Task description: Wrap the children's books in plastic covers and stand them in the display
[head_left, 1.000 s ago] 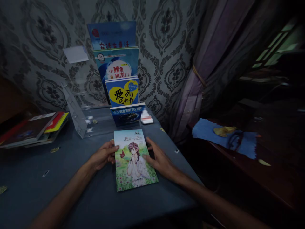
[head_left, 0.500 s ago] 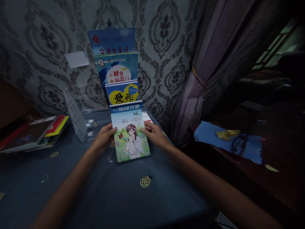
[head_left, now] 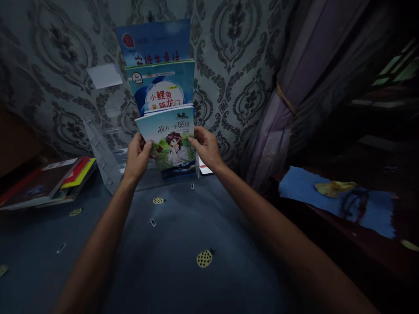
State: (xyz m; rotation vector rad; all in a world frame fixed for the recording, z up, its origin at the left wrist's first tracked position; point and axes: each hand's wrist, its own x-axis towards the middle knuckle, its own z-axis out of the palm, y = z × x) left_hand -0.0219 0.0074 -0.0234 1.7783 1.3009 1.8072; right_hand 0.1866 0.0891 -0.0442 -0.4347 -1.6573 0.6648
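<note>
A small book with a cartoon child on its pale blue and green cover is held upright, tilted back, between my two hands. My left hand pinches its left edge, thumb on the front. On the right edge, my right hand grips it the same way. Right behind stands a clear plastic tiered rack with books in it. A teal book and a taller blue book rise above the held one. Below its bottom edge shows a dark blue strip; the lower tiers are mostly hidden.
Several books and magazines lie stacked at the left on the blue tablecloth. A white card is by the patterned wall. At the right, a tied purple curtain hangs near a dark surface with a blue cloth.
Both hands have moved up and away from me with the small book, toward the rack. It now covers the blue-banner and yellow-heart covers. The view has shifted slightly.
</note>
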